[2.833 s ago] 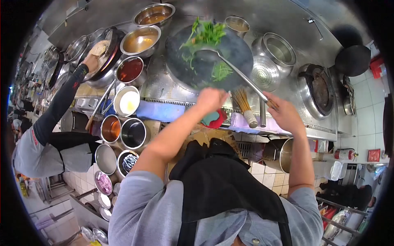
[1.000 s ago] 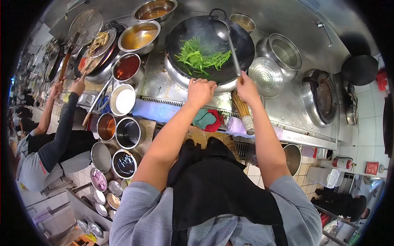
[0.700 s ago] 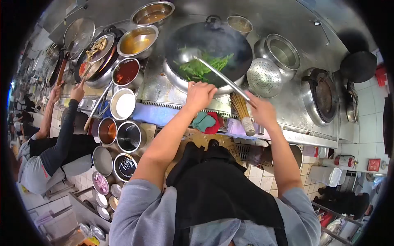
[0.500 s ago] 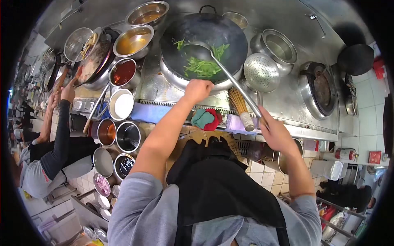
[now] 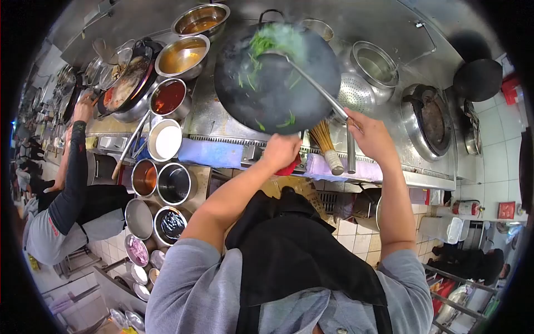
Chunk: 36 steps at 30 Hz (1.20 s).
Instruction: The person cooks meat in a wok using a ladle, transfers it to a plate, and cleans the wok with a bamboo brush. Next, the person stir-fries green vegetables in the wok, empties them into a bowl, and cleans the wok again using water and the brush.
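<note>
My left hand (image 5: pixel 282 150) is closed at the near edge of a large black wok (image 5: pixel 233 89); its fingers hide the exact grip. Leafy green vegetables (image 5: pixel 268 39) gather at the wok's far side under steam, with a few stray pieces lower down. In my right hand (image 5: pixel 371 134) is the long handle of a metal ladle (image 5: pixel 317 86), fingers wrapped round it. The ladle's bowl reaches into the wok below the greens, blurred by steam. Beneath my left hand a red cloth (image 5: pixel 290 168) shows in part.
A bamboo wok brush (image 5: pixel 328 149) and a perforated strainer (image 5: pixel 355 93) lie right of the wok. Bowls of amber liquid (image 5: pixel 182 55) and red sauce (image 5: pixel 168 96) stand left. A co-worker's arm (image 5: pixel 79 150) reaches toward another wok (image 5: pixel 125 89) at far left.
The wok has come toward me and tipped, and the greens have shifted to its far side. My left hand moved down and right; my right hand rose. Steam has thickened.
</note>
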{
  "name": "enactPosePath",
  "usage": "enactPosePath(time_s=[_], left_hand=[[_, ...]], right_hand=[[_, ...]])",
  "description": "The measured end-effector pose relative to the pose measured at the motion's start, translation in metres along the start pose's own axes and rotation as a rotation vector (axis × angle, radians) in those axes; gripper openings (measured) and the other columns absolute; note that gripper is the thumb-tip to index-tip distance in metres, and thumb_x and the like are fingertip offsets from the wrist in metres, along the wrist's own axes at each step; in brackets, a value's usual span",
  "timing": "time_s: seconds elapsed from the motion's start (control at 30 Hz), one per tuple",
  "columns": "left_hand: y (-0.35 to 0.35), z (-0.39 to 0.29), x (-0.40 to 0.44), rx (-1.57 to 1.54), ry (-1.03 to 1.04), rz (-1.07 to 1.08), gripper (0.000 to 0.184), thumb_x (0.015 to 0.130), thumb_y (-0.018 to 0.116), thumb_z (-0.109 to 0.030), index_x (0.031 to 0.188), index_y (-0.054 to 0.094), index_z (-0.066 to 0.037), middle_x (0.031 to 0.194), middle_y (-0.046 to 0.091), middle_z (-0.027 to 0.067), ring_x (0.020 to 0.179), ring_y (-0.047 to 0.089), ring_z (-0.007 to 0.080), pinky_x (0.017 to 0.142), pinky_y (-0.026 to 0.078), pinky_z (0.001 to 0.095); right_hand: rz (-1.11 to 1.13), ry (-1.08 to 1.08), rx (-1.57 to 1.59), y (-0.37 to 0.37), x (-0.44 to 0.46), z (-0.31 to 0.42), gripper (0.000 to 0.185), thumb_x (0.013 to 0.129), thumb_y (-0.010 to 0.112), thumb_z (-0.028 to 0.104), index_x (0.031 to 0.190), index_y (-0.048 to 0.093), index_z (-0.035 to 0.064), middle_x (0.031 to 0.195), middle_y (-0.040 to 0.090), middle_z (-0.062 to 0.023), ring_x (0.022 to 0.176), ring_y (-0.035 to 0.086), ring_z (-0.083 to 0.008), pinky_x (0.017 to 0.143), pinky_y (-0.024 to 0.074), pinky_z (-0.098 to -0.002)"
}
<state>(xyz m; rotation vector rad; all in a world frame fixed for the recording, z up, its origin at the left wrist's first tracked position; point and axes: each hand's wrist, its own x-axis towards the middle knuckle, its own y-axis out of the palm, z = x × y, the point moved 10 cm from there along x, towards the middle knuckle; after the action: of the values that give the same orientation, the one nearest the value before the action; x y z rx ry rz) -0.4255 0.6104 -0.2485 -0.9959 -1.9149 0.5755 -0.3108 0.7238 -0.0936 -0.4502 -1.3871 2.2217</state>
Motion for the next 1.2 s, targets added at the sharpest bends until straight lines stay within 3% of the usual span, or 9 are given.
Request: enactPosePath(time_s=[0.1,0.33,0.53,0.73,0.9,0.97,1.03,1.13,1.2], left_hand=[[0.0,-0.018,-0.02,-0.004,-0.107,0.299,0.023,0.087,0.056,-0.029,0.08,0.063,-0.008,0.063,0.061,0.0158,0.06,0.06,0.0368,0.059,0.049,0.0468],[-0.038,0.013,0.049,-0.023,-0.075,0.064,0.025,0.085,0.059,-0.03,0.078,0.067,-0.007,0.061,0.06,0.0166,0.062,0.06,0.0367,0.059,0.049,0.0457],[-0.085,-0.039,0.06,0.053,-0.015,0.104,0.027,0.084,0.059,-0.032,0.071,0.065,-0.009,0.059,0.06,0.013,0.059,0.061,0.0329,0.057,0.049,0.0437],[-0.033,0.007,0.039,0.01,-0.049,-0.062,0.022,0.084,0.061,-0.028,0.073,0.064,-0.009,0.06,0.06,0.0145,0.057,0.059,0.0345,0.054,0.047,0.0429],[0.004,-0.002,-0.027,-0.066,-0.101,0.312,0.023,0.084,0.059,-0.028,0.074,0.064,-0.008,0.062,0.061,0.0154,0.06,0.06,0.0361,0.058,0.048,0.0457],[-0.033,-0.02,0.001,-0.02,-0.066,0.232,0.025,0.084,0.059,-0.029,0.073,0.064,-0.008,0.062,0.06,0.0152,0.059,0.06,0.0359,0.057,0.048,0.0453],[-0.047,-0.015,0.024,0.103,-0.007,0.133,0.027,0.085,0.058,-0.031,0.071,0.064,-0.009,0.057,0.059,0.0129,0.055,0.059,0.0353,0.051,0.047,0.0442],[-0.05,0.02,0.052,-0.005,-0.087,0.119,0.024,0.085,0.057,-0.03,0.074,0.065,-0.01,0.06,0.06,0.0123,0.058,0.06,0.0344,0.056,0.048,0.0438],[-0.031,0.038,0.052,0.082,-0.054,0.138,0.022,0.086,0.056,-0.031,0.08,0.066,-0.012,0.07,0.063,0.0093,0.072,0.061,0.0301,0.066,0.046,0.0444]], right_hand=[[-0.119,-0.009,0.072,-0.01,-0.009,0.001,0.038,0.084,0.059,0.012,0.122,0.057,0.012,0.097,0.065,-0.0173,0.088,0.062,-0.0369,0.079,0.0478,-0.0413],[0.098,0.012,0.02,-0.051,-0.063,0.005,0.041,0.081,0.06,0.01,0.122,0.058,0.0109,0.095,0.066,-0.0171,0.087,0.064,-0.0341,0.077,0.0478,-0.0375],[0.264,0.1,0.035,-0.1,-0.104,0.024,0.04,0.078,0.061,0.007,0.118,0.061,0.0074,0.088,0.068,-0.0145,0.08,0.066,-0.0301,0.073,0.0491,-0.0346],[0.031,-0.063,-0.134,-0.014,-0.027,0.016,0.036,0.081,0.061,0.011,0.117,0.061,0.0149,0.091,0.067,-0.0141,0.079,0.062,-0.0343,0.071,0.0491,-0.0386],[-0.077,-0.001,-0.062,-0.009,-0.03,0.013,0.039,0.081,0.062,0.011,0.12,0.06,0.0158,0.09,0.067,-0.015,0.082,0.062,-0.0354,0.072,0.0491,-0.0393],[-0.113,-0.049,-0.026,-0.026,-0.051,0.006,0.039,0.08,0.061,0.009,0.119,0.06,0.0151,0.091,0.067,-0.0163,0.085,0.063,-0.0351,0.074,0.0492,-0.0391],[0.007,0.109,0.058,-0.036,-0.075,-0.006,0.039,0.08,0.06,0.007,0.118,0.06,0.014,0.094,0.066,-0.0172,0.088,0.064,-0.0345,0.076,0.0491,-0.039],[0.087,0.066,0.04,-0.053,-0.098,-0.004,0.041,0.08,0.06,0.008,0.121,0.058,0.0135,0.097,0.066,-0.0173,0.089,0.064,-0.0345,0.077,0.0491,-0.0394],[0.084,0.07,0.033,-0.038,-0.096,-0.012,0.042,0.081,0.059,0.008,0.123,0.056,0.0137,0.096,0.066,-0.0176,0.089,0.063,-0.0356,0.077,0.0488,-0.0403]])
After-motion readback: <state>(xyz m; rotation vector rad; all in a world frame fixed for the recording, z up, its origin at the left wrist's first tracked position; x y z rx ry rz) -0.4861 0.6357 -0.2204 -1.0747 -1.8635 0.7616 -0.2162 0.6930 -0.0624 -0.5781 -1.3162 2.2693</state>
